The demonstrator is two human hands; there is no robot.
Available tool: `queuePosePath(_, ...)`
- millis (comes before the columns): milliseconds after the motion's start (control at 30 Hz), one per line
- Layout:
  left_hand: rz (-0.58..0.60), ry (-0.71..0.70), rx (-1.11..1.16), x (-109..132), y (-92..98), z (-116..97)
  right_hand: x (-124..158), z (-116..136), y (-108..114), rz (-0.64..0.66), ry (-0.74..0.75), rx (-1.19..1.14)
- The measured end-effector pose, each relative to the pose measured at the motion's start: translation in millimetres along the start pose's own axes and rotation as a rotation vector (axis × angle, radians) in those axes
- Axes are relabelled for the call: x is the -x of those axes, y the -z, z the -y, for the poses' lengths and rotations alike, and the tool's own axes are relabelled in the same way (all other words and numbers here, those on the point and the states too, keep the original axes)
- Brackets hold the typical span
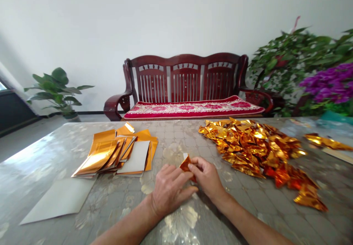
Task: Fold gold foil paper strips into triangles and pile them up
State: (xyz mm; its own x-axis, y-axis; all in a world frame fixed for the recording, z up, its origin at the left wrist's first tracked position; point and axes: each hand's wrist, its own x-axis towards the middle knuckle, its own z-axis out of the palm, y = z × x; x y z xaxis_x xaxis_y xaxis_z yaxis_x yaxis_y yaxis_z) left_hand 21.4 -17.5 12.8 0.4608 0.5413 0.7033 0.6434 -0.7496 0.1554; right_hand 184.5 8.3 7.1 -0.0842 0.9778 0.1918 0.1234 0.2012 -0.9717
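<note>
Between my two hands, over the middle of the table, is a small piece of gold foil paper (185, 163), partly folded, with a pale edge showing at its top. My right hand (207, 177) pinches its right side between thumb and fingers. My left hand (172, 186) lies against its left and lower side with the fingers bent over it; part of the paper is hidden beneath them. To the left is a loose stack of flat gold foil sheets (106, 151), some with the pale back up. A heap of folded gold foil pieces (248, 142) spreads to the right.
A single pale sheet (59, 201) lies at the left on the patterned table (116, 208). At the far right are more gold pieces (328, 142) and clear plastic (299, 124). Beyond the table stand a wooden bench (183, 79) and potted plants (55, 89).
</note>
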Motion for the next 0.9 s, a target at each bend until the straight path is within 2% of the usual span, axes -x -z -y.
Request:
queuePosePath(100, -0.157, 0.297, 0.188, -1.0, -3.8, 10.4, 0.4, -2.1, 2.7, 0.032, 0.035, 0.034)
queuePosePath(167, -0.2, 0.478, 0.352, -2.8, -8.6, 18.4, 1.9, -3.5, 3.5, 0.057, 0.049, 0.068)
queuePosePath(267, -0.124, 0.663, 0.615, -6.2, -15.3, 24.7, 4.6, -5.1, 3.9, 0.091, 0.07, 0.146)
queuePosePath(367, -0.075, 0.807, 0.789, -9.8, -18.3, 22.0, 5.7, -5.8, 4.2, 0.109, 0.095, 0.218)
queuePosePath(533, -0.134, 0.898, 0.832, -13.8, -17.0, 14.3, 4.8, -4.0, 3.2, 0.121, 0.127, 0.298)
queuePosePath(700, -0.1, 0.894, 0.829, -13.9, -15.6, 17.7, 4.7, -2.5, 2.6, 0.098, 0.143, 0.396)
queuePosePath(800, -0.047, 0.882, 0.977, -12.7, -14.9, 24.5, 3.9, -3.1, 5.4, 0.116, 0.153, 0.414)
queuePosePath(900, 0.014, 0.953, 1.228, -10.4, -15.7, 31.9, 2.8, -4.2, 8.4, 0.136, 0.154, 0.413)
